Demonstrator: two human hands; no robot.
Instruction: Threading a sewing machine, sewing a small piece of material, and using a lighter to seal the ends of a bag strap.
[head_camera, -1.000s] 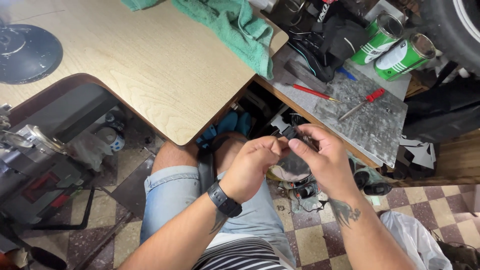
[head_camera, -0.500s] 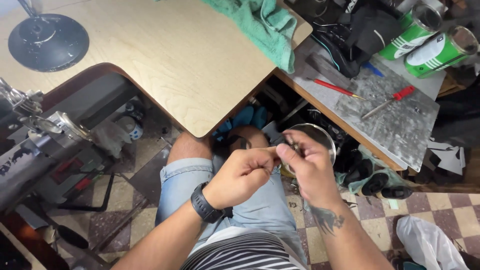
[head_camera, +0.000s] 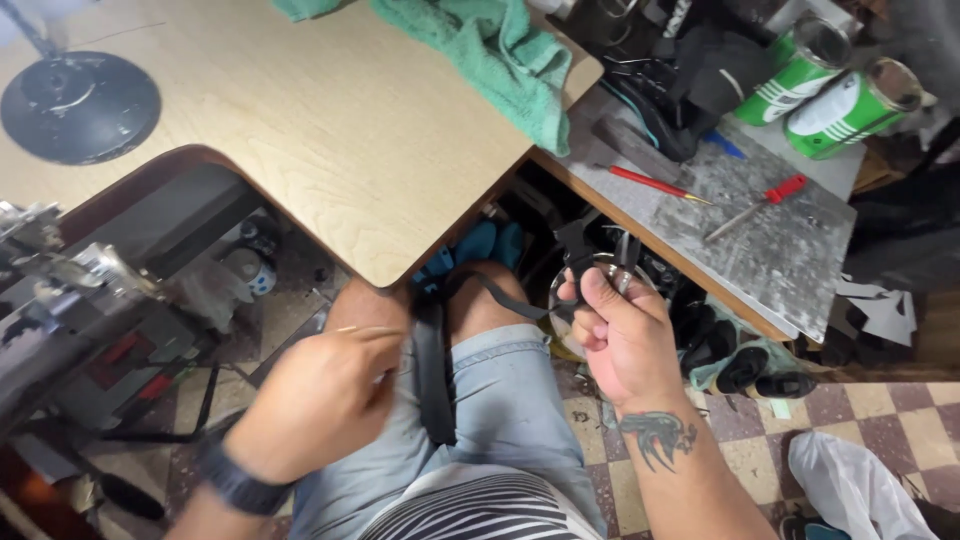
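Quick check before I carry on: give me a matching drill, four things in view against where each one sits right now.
Things:
1. green towel
2. red-handled screwdriver
3. black strap
4. green cans

Places:
A. across the person's lap, one end in the right hand
B. far right corner of the bench
C. draped at the wooden tabletop's far edge
D. flat on the grey metal sheet

Pairs: 1-C, 2-D, 3-A, 4-B
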